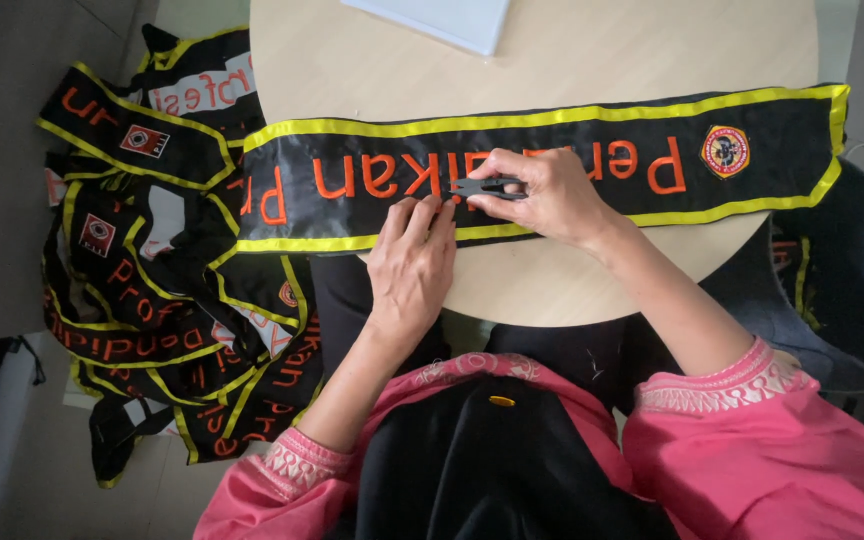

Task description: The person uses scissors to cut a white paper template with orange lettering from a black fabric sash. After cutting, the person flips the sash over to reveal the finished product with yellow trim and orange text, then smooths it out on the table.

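A small dark thread snip is held closed in the right hand, pressed on the black sash with yellow edging that is spread across the round tabletop. The left hand lies flat, fingers pinning the cloth just beside the blades — nothing is gripped. A heap of similar sashes hangs off the left edge — the work appears partly done.

left hand: flat, fingers spread, palm down | right hand: fingers curled in a pinching grip | both forearms angled inward
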